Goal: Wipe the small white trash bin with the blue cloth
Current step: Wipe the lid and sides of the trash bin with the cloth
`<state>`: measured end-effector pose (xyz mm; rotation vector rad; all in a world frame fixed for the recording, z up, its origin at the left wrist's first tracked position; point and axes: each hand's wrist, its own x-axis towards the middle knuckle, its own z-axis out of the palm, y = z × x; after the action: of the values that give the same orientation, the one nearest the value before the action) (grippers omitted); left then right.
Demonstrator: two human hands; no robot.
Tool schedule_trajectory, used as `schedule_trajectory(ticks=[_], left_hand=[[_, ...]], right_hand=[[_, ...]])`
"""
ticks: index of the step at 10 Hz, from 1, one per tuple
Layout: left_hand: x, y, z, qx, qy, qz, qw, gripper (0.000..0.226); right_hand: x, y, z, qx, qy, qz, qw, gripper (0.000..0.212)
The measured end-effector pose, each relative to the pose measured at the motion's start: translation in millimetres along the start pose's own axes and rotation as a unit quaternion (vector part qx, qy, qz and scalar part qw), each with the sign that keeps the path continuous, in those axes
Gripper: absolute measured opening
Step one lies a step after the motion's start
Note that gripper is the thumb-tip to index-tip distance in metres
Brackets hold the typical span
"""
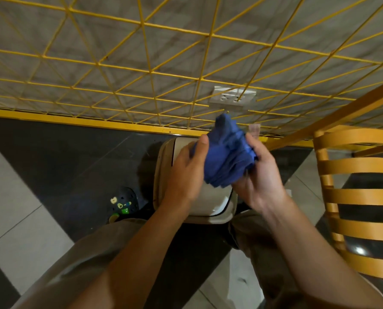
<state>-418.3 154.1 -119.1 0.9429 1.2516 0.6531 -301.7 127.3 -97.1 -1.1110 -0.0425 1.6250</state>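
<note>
Bunching the blue cloth (227, 152) between both hands, the person holds it above the small white trash bin (210, 204), which stands on the floor between the knees, just past centre of the view toward 5 o'clock. The left hand (186, 172) curls round the cloth's left side, thumb lying up along the fabric, fingers hidden behind it. The right hand (260, 175) grips the right side, its thumb pressed into the folds and the palm cupped beneath. A crumpled peak of cloth rises at 12 o'clock from the hands.

Only parts of the bin show: a pale rounded rim at 9 o'clock from the hands and a curved white lid surface at 6 o'clock, with a dark seam line running round it. The lid appears closed, so what the bin contains cannot be told.

Beyond the bin, at 12 o'clock, a yellow wire grid (141, 70) leans before a grey wall carrying a white wall socket (232, 97). A wooden slatted chair (360, 192) stands at 3 o'clock. A dark clog with small charms (123, 204) sits at 9 o'clock from the bin on the black and pale tiled floor (18, 219).
</note>
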Motion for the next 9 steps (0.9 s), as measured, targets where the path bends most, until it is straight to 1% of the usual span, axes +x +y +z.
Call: schedule_trajectory(ticks=[1, 2, 3, 4, 5, 6, 7, 8, 9], left_hand=[[1, 3, 1, -0.181, -0.047, -0.117, 0.975, 0.043], [0, 3, -4, -0.233, -0.117, -0.135, 0.956, 0.035], [3, 2, -10, -0.24, -0.12, -0.109, 0.957, 0.032], [1, 8, -20, -0.234, -0.16, -0.114, 0.952, 0.029], [2, 12, -27, -0.247, -0.141, -0.138, 0.949, 0.022], [8, 20, -57, -0.142, -0.06, -0.069, 0.986, 0.033], [26, 10, -70, 0.135, 0.194, 0.094, 0.967, 0.018], [15, 13, -75, 0.143, 0.227, 0.082, 0.96, 0.05], [36, -15, -71, 0.216, 0.195, 0.05, 0.956, 0.053]], right_hand=[[-4, 20, 10, -0.107, 0.0, -0.017, 0.994, 0.045], [0, 31, 11, -0.248, -0.01, -0.072, 0.966, 0.04], [4, 31, 4, -0.481, -0.009, -0.168, 0.861, 0.037], [4, 32, 2, -0.556, 0.062, -0.208, 0.802, 0.032], [6, 31, 0, -0.6, 0.128, -0.192, 0.766, 0.04], [7, 31, -7, -0.644, 0.085, -0.235, 0.723, 0.049], [11, 33, -18, -0.737, 0.034, -0.229, 0.635, 0.058], [10, 34, -26, -0.816, -0.011, -0.196, 0.544, 0.069], [10, 35, -26, -0.845, -0.036, -0.173, 0.504, 0.083]])
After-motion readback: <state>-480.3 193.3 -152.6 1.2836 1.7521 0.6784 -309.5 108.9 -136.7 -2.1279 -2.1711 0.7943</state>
